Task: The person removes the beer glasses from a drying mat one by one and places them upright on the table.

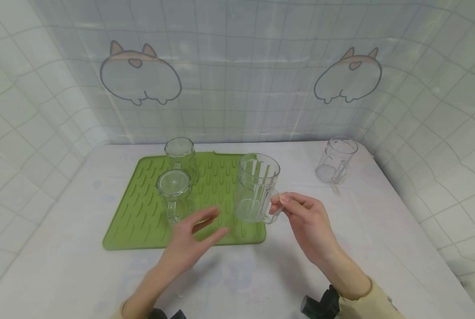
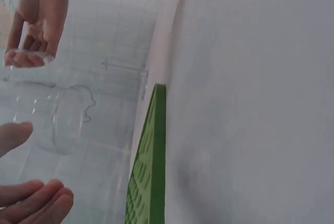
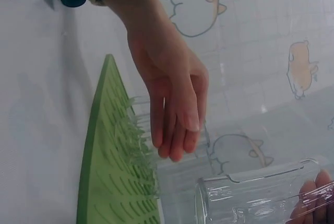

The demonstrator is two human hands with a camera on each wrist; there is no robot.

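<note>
My right hand (image 1: pixel 311 221) grips a clear glass mug (image 1: pixel 257 186) by its handle, rim up, above the right part of a green ribbed mat (image 1: pixel 209 235). In the right wrist view this mug (image 3: pixel 250 195) lies across the lower right corner, beside the right fingers (image 3: pixel 310 203). My left hand (image 1: pixel 191 239) is apart from the held mug, thumb and fingers spread with nothing between them. Just beyond it on the mat stands a glass mug (image 1: pixel 174 184), base up, its handle toward me. Behind that is another glass mug (image 1: pixel 180 148), partly overlapped by the front one.
A further clear mug (image 1: pixel 335 161) stands rim up on the white table (image 1: pixel 237 283) at the back right. A tile-patterned sheet (image 1: pixel 245 88) with cartoon animals rises behind the table and along both sides.
</note>
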